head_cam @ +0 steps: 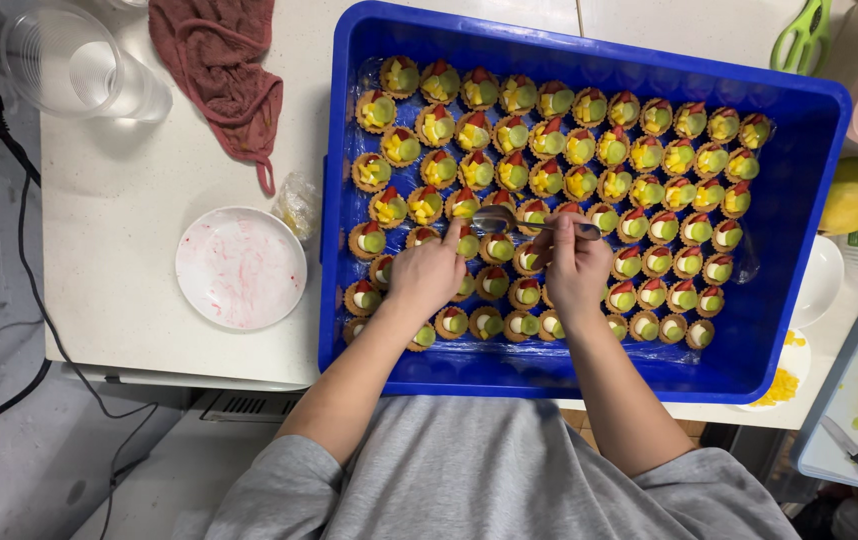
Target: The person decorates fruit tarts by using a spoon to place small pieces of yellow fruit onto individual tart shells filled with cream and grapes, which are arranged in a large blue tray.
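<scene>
A blue plastic crate (pixel 799 200) on the white counter holds several rows of small fruit tarts (pixel 589 140) topped with red, yellow and green pieces. My right hand (pixel 574 265) grips a metal spoon (pixel 499 218) whose bowl points left above the tarts in the middle of the crate. My left hand (pixel 429 270) hovers beside it over the lower left rows, forefinger stretched toward the spoon bowl and the other fingers curled, holding nothing that I can see.
Left of the crate lie a stained white plate (pixel 240 267), a crumpled wrapper (pixel 299 203), a dark red cloth (pixel 219 60) and a clear cup (pixel 69 65). Right of it are a yellow-green fruit (pixel 854 195), a white dish (pixel 819 280), green scissors (pixel 801 35) and a knife (pixel 854 452) on a board.
</scene>
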The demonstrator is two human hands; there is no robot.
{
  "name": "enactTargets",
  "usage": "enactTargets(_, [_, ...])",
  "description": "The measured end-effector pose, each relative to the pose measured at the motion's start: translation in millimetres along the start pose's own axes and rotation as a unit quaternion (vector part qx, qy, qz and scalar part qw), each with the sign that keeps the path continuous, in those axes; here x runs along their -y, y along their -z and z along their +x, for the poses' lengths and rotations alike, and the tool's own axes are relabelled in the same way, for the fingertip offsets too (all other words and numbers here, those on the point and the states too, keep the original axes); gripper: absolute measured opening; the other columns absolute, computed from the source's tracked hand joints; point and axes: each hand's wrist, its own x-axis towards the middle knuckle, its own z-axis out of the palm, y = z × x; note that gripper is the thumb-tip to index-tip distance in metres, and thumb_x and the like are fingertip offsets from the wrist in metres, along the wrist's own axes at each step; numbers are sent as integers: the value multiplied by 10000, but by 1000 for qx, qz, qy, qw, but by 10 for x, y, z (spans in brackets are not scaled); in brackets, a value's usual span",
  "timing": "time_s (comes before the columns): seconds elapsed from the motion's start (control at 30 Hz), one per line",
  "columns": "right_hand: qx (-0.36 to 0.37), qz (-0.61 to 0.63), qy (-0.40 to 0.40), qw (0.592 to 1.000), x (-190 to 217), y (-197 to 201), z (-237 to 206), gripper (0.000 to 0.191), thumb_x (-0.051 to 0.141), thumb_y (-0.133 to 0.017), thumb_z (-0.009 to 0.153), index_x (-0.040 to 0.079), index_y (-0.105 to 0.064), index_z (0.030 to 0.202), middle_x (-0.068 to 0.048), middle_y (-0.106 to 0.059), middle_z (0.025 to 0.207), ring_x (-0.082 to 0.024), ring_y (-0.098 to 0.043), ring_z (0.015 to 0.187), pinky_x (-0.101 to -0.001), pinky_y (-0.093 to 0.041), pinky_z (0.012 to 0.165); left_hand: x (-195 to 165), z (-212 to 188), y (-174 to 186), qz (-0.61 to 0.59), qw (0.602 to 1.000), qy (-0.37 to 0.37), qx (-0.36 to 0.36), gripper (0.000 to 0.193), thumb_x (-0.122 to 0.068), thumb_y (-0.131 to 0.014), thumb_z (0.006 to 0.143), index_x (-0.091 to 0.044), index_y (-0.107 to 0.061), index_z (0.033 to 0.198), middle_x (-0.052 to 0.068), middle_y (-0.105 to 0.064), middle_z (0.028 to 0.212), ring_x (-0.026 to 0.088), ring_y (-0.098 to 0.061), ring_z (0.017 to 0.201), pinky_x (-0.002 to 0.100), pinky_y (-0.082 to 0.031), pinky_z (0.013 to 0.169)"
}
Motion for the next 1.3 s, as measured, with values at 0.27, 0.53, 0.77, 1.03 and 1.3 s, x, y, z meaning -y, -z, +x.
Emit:
enactTargets(0.27, [4, 10, 1, 1000, 17, 46, 24, 315, 263, -507, 1137, -23, -635, 1108, -80, -681, 842, -122, -667, 714, -252, -547, 545, -6, 33, 45, -11, 1000, 9, -9, 643, -298, -542, 990, -69, -379, 1569, 96, -675, 757, 275, -687, 621, 435, -567, 555])
enactTargets(0.53, [-3, 26, -1, 1000, -8, 108, 33, 308, 258, -512, 1139, -19, -639, 1099, -84, -674, 823, -125, -656, 679, -258, -542, 540, -17, 50, 92, -12, 999, 17, -26, 620, -319, -544, 998, -63, -416, 1548, 73, -657, 683, 258, -674, 575, 421, -556, 519])
enactTargets(0.77, [-7, 37, -4, 999, -8, 145, 36, 299, 255, -512, 1132, -16, -634, 1102, -89, -675, 820, -130, -662, 677, -270, -550, 535, -25, 98, 123, -35, 999, 15, -31, 598, -311, -521, 1015, -43, -418, 1539, 72, -661, 671, 233, -671, 554, 377, -548, 484])
enactTargets(1.03, [-2, 55, 9, 998, -32, 184, 31, 306, 258, -512, 1139, -19, -638, 1103, -88, -669, 839, -129, -660, 686, -262, -552, 546, 42, 244, 188, -10, 998, 25, -53, 593, -301, -549, 988, -53, -462, 1518, 105, -703, 680, 271, -694, 585, 419, -561, 530])
enactTargets(1.3, [-8, 62, 4, 998, -90, 222, 19, 310, 268, -516, 1140, -17, -635, 1114, -86, -667, 842, -127, -657, 687, -254, -547, 553, -4, 194, 118, -3, 999, 24, -45, 524, -329, -538, 1017, -51, -527, 1461, 124, -704, 714, 289, -714, 619, 439, -585, 550])
